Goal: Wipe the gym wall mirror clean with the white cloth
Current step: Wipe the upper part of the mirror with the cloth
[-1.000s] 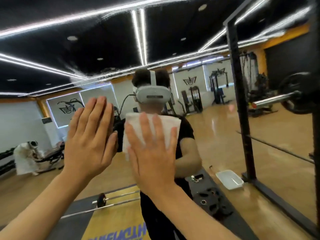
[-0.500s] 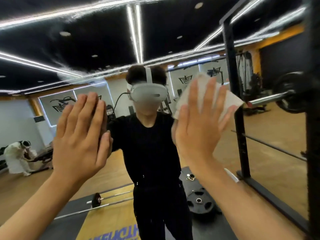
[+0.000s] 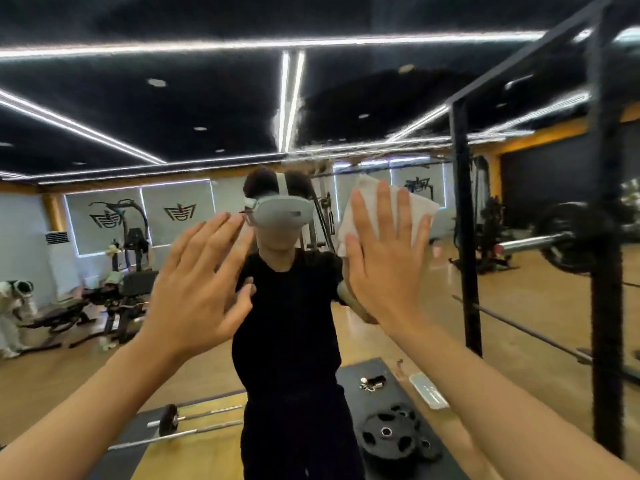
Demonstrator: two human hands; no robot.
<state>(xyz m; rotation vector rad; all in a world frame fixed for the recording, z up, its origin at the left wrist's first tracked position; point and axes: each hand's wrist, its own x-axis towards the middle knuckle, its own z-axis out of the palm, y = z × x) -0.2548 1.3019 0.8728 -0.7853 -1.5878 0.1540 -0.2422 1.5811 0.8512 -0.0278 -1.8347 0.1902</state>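
Head view: both hands are raised toward the mirror [image 3: 173, 98], which fills nearly the whole frame and reflects a gym hall.
Cloth: the white cloth [image 3: 420, 207] sits right of centre, a little above mid-height. It is pressed flat to the glass under the right hand, and its top corner and right edge stick out past the fingertips.
Right hand: the right hand [image 3: 384, 271] lies palm to the glass. Its fingers [image 3: 382, 216] are straight and slightly spread, lying flat on the cloth rather than curled round it.
Left hand: the left hand [image 3: 201, 289] is left of centre and bare. Its fingers are straight, spread wide and lean toward the upper right, holding nothing. I cannot tell whether it touches the glass.
Reflection: a person in black wearing a grey headset [image 3: 284, 213] stands at centre, between the two hands.
Rack: a black rack [image 3: 606, 271] runs down the right edge, with a loaded barbell [image 3: 530, 242] resting across it.
Floor, lower right: weight plates [image 3: 388, 441] lie on a dark mat, with a pale tray [image 3: 427, 394] just beside them.
Floor, lower left: a second bar [image 3: 194, 424] lies on the floor.
Far left: a figure in white [image 3: 14, 306] bends near some benches.
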